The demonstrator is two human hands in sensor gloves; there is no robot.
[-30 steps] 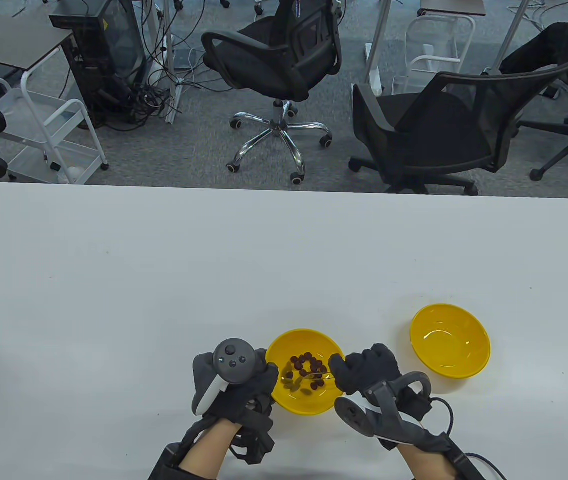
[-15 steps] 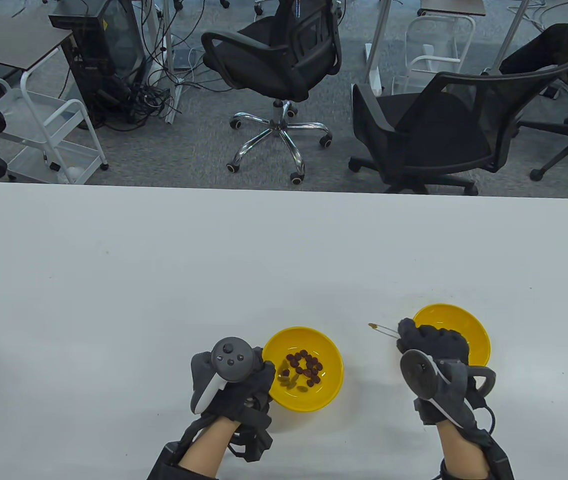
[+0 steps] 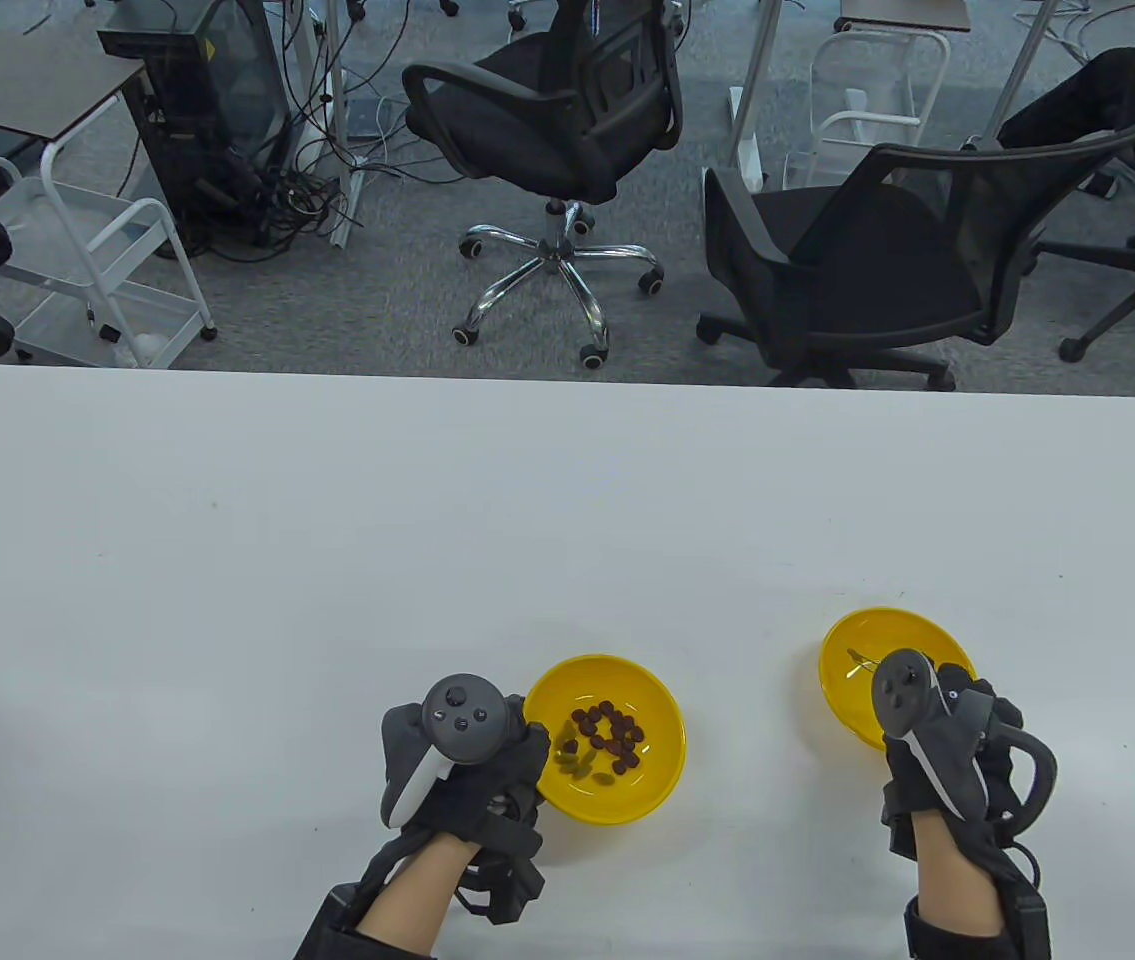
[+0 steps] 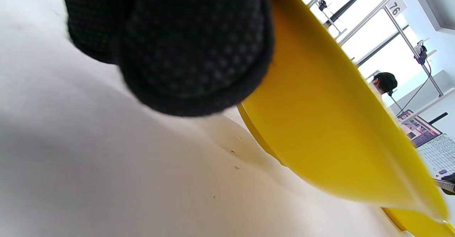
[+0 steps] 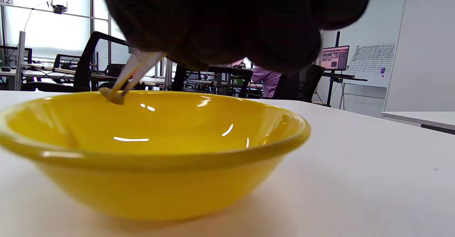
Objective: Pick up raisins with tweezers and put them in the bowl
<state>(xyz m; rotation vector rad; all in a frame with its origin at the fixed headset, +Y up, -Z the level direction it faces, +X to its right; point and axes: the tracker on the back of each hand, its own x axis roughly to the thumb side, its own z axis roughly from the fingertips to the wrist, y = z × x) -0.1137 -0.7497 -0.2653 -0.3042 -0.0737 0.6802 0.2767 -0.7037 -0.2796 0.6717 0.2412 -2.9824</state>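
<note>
A yellow bowl [image 3: 662, 735] near the table's front holds several dark and greenish raisins [image 3: 607, 738]. My left hand [image 3: 467, 770] rests against its left rim; in the left wrist view my gloved fingers [image 4: 185, 48] touch the bowl's outer wall [image 4: 337, 130]. A second yellow bowl [image 3: 852, 690] stands to the right. My right hand [image 3: 942, 745] holds metal tweezers [image 3: 864, 660] over it. In the right wrist view the tweezers [image 5: 137, 71] pinch one pale raisin [image 5: 113, 97] just above that bowl's inside [image 5: 160, 130].
The white table [image 3: 427, 530] stretches wide behind both bowls. Office chairs [image 3: 567, 110], a white cart [image 3: 97, 260] and cables stand on the floor beyond the table's far edge.
My right hand lifted the tweezers with a raisin out of the left bowl, carried it right, and now holds it over the right bowl. The left hand stayed at the left bowl.
</note>
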